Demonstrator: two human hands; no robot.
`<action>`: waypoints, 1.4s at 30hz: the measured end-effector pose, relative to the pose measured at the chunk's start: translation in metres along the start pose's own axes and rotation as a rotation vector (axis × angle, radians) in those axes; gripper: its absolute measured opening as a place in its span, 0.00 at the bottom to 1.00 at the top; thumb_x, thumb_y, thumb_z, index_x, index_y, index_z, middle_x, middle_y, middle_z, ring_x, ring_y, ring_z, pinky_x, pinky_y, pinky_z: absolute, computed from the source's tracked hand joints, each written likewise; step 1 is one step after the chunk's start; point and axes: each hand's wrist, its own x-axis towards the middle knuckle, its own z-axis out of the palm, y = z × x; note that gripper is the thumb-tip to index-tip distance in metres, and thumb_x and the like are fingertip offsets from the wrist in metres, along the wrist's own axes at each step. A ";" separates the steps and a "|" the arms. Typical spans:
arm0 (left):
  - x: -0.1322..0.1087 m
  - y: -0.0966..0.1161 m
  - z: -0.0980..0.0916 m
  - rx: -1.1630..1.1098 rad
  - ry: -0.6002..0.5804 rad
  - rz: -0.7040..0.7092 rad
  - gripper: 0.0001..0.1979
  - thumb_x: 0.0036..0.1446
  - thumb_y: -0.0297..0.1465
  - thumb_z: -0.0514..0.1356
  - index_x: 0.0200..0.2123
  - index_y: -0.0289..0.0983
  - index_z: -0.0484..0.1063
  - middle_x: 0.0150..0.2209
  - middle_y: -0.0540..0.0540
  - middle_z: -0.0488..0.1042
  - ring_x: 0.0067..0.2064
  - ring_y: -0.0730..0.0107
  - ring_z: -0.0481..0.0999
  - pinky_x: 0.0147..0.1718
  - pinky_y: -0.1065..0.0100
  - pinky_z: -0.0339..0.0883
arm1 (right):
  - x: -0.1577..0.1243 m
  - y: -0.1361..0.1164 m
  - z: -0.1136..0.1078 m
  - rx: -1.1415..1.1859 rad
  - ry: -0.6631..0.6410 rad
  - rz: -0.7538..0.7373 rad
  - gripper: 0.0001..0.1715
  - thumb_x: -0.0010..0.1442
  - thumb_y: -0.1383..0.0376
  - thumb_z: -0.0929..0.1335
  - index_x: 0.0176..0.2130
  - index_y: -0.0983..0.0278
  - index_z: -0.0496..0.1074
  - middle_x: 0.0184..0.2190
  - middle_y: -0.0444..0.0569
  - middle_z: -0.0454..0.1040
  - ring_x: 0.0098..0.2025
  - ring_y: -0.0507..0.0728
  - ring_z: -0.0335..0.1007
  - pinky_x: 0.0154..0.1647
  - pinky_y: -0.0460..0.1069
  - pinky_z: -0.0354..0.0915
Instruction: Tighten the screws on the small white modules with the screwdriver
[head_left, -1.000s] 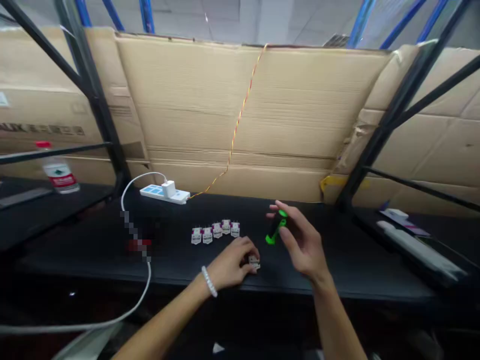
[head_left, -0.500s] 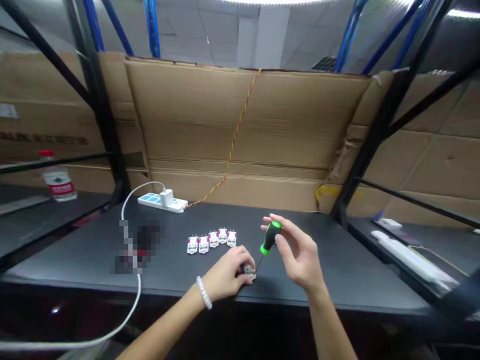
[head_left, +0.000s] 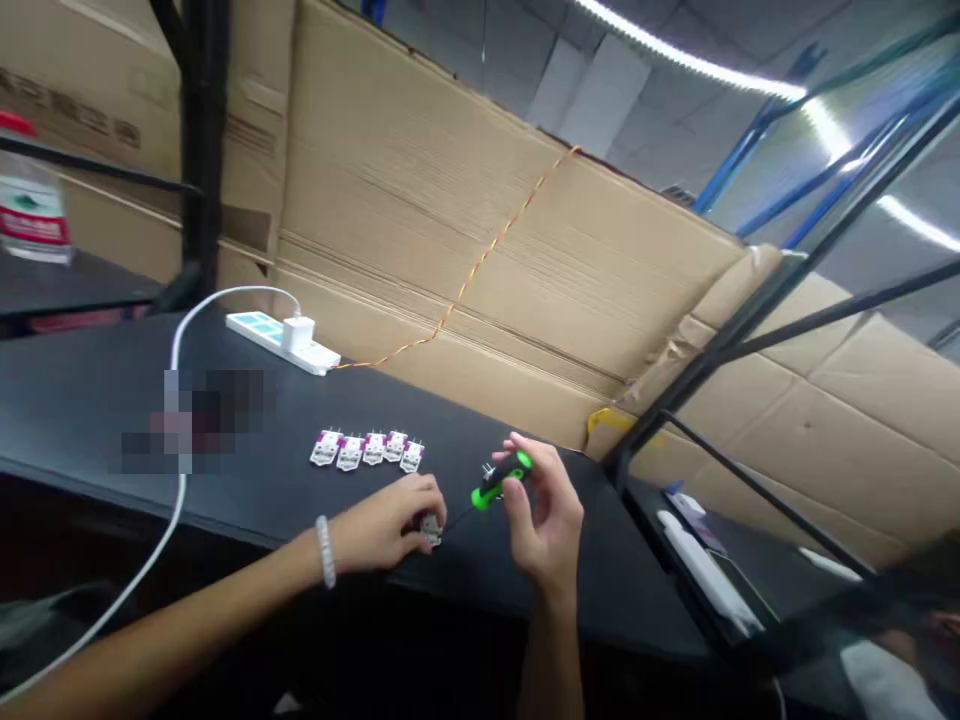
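Our left hand (head_left: 391,522) pinches a part (head_left: 431,531), likely steadying it; our right hand (head_left: 553,512) grips a screwdriver (head_left: 493,488) pointing toward eight o'clock.

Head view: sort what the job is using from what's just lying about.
In use:
screwdriver in the right hand
small module in the left hand
five white-and-purple modules, probably

Apparently lying about:
power strip
charger plug
red-capped bottle
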 end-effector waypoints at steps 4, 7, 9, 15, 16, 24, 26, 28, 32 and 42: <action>0.000 0.000 0.000 0.002 -0.007 -0.025 0.12 0.56 0.21 0.70 0.40 0.39 0.76 0.46 0.47 0.75 0.49 0.59 0.73 0.50 0.63 0.67 | -0.001 -0.002 0.004 0.160 -0.039 0.069 0.20 0.75 0.63 0.67 0.63 0.53 0.75 0.53 0.54 0.82 0.47 0.62 0.86 0.47 0.57 0.82; 0.000 0.003 -0.002 0.027 -0.013 -0.042 0.11 0.56 0.22 0.71 0.41 0.39 0.77 0.46 0.46 0.75 0.49 0.59 0.73 0.50 0.63 0.68 | 0.001 -0.001 0.008 0.092 0.034 0.041 0.15 0.71 0.63 0.72 0.56 0.53 0.79 0.44 0.48 0.79 0.41 0.57 0.82 0.42 0.52 0.79; -0.001 0.005 -0.003 0.041 -0.034 -0.032 0.11 0.58 0.23 0.71 0.43 0.39 0.77 0.47 0.46 0.75 0.49 0.60 0.73 0.51 0.62 0.69 | 0.002 0.000 0.010 -0.035 0.083 -0.023 0.15 0.66 0.63 0.77 0.52 0.54 0.81 0.42 0.47 0.77 0.41 0.56 0.78 0.42 0.52 0.76; -0.003 0.005 -0.004 0.039 -0.038 -0.035 0.11 0.59 0.25 0.72 0.44 0.39 0.78 0.49 0.44 0.75 0.50 0.59 0.74 0.51 0.61 0.71 | -0.001 0.001 0.010 0.034 0.044 -0.045 0.21 0.73 0.62 0.70 0.63 0.53 0.77 0.48 0.51 0.79 0.44 0.60 0.81 0.44 0.56 0.79; -0.003 0.005 -0.004 0.038 -0.037 -0.038 0.12 0.58 0.24 0.73 0.44 0.39 0.78 0.49 0.44 0.75 0.49 0.59 0.74 0.51 0.61 0.71 | -0.002 0.000 0.010 0.111 0.022 -0.016 0.22 0.75 0.62 0.67 0.65 0.52 0.75 0.51 0.52 0.79 0.46 0.60 0.83 0.46 0.57 0.80; -0.003 0.005 -0.003 0.039 -0.008 -0.027 0.12 0.58 0.24 0.74 0.43 0.39 0.80 0.47 0.45 0.76 0.49 0.60 0.74 0.51 0.62 0.71 | -0.003 -0.001 0.013 0.273 0.023 0.087 0.20 0.74 0.62 0.70 0.63 0.50 0.78 0.49 0.50 0.85 0.45 0.60 0.87 0.39 0.51 0.84; -0.004 0.005 -0.004 0.046 -0.015 -0.018 0.11 0.58 0.24 0.74 0.43 0.38 0.79 0.46 0.45 0.75 0.49 0.60 0.74 0.49 0.62 0.71 | -0.003 0.000 0.014 0.281 0.024 0.081 0.21 0.73 0.62 0.71 0.63 0.50 0.78 0.48 0.50 0.85 0.44 0.60 0.87 0.40 0.51 0.84; -0.004 0.006 -0.005 0.053 -0.010 -0.024 0.11 0.59 0.25 0.74 0.43 0.39 0.79 0.46 0.45 0.75 0.49 0.60 0.74 0.47 0.63 0.71 | -0.002 -0.001 0.013 0.285 0.003 0.061 0.23 0.72 0.62 0.72 0.64 0.49 0.77 0.49 0.50 0.86 0.44 0.60 0.87 0.40 0.52 0.84; -0.004 0.008 -0.007 0.061 -0.017 -0.027 0.12 0.59 0.23 0.72 0.44 0.40 0.78 0.47 0.45 0.74 0.48 0.61 0.74 0.44 0.65 0.72 | 0.000 -0.006 0.012 0.321 -0.004 0.044 0.21 0.71 0.60 0.73 0.62 0.50 0.80 0.51 0.51 0.86 0.48 0.63 0.87 0.45 0.55 0.84; -0.003 0.012 -0.011 0.094 -0.015 -0.031 0.13 0.59 0.22 0.73 0.44 0.40 0.77 0.47 0.46 0.76 0.47 0.62 0.76 0.42 0.65 0.74 | 0.011 -0.001 0.019 0.009 0.241 -0.109 0.21 0.58 0.52 0.82 0.49 0.53 0.84 0.38 0.45 0.83 0.35 0.56 0.78 0.35 0.51 0.75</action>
